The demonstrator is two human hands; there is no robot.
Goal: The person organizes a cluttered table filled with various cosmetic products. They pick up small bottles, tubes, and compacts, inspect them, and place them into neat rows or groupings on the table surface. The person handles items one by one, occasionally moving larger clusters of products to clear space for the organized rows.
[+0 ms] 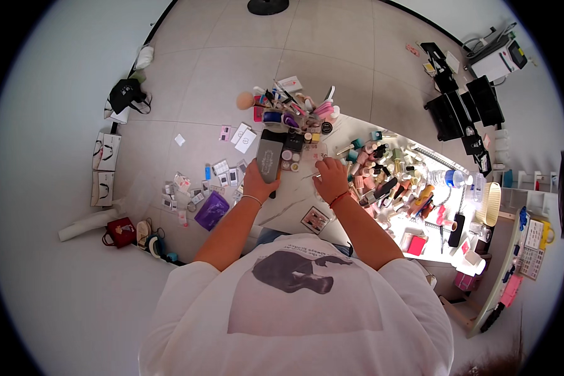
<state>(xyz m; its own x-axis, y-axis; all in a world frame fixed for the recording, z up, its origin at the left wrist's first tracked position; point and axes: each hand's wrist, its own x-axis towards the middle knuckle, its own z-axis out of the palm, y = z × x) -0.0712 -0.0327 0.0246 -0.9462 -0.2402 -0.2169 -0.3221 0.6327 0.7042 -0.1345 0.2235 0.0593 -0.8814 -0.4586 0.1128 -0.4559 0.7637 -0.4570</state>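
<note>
My left hand (257, 183) is closed round the near end of a long dark grey case (269, 158) with a pale pattern on its lid, at the table's left edge. Beside the case stand small round pots (287, 155) and a black box (294, 141). To the right, my right hand (332, 179) is low over the white marbled table (292, 194), its fingers curled in. Whatever small thing they pinch is too small to name. A small framed palette or picture (315, 220) lies nearer to me.
Crowded nail polish bottles (382, 164) cover the table's right part under a bright light. Makeup brushes (288, 97) and pouches bunch at the far end. On the floor at left lie a purple pouch (212, 210) and several small packets. A clear bottle (448, 179) lies at the right edge.
</note>
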